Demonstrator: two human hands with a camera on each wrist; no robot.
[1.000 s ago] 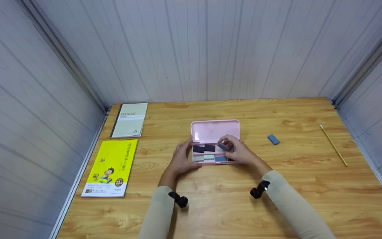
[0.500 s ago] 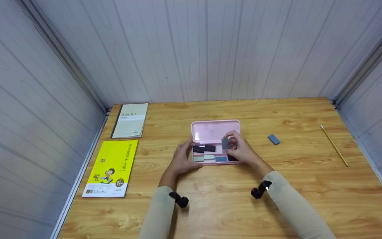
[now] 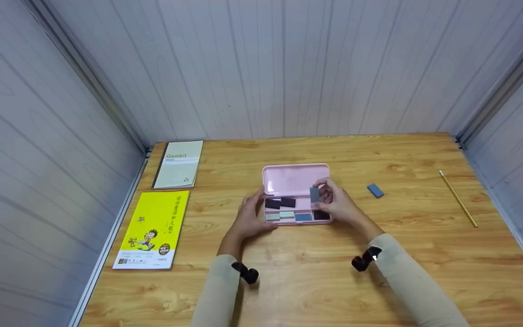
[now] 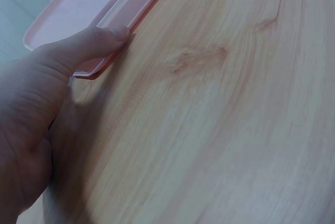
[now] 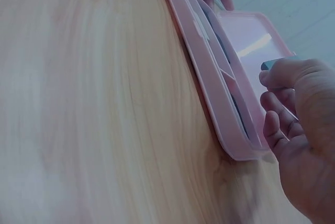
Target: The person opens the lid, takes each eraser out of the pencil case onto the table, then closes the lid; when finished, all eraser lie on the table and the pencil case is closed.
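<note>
A pink pencil case (image 3: 294,178) lies with its lid raised back. My left hand (image 3: 249,217) grips its left end, the thumb on the front edge in the left wrist view. Over the right part of the back compartment, my right hand (image 3: 341,206) pinches a grey-blue eraser (image 3: 314,195) on end between thumb and fingers. To the left in that compartment lie two black erasers (image 3: 288,202). The front row holds pale green erasers (image 3: 272,217), a blue eraser (image 3: 303,217) and a dark block (image 3: 321,215). In the right wrist view, the right hand covers most of its eraser.
Another blue eraser (image 3: 375,190) lies right of the case, with a yellow pencil (image 3: 458,199) farther right. On the left are a grey notebook (image 3: 178,164) and a yellow book (image 3: 152,229). Panel walls (image 3: 261,68) border the wooden table (image 3: 307,281).
The right hand has lifted the grey-blue eraser, turned it on end and shifted a little right. The dark block in the front row has come into view. The left hand stays put.
</note>
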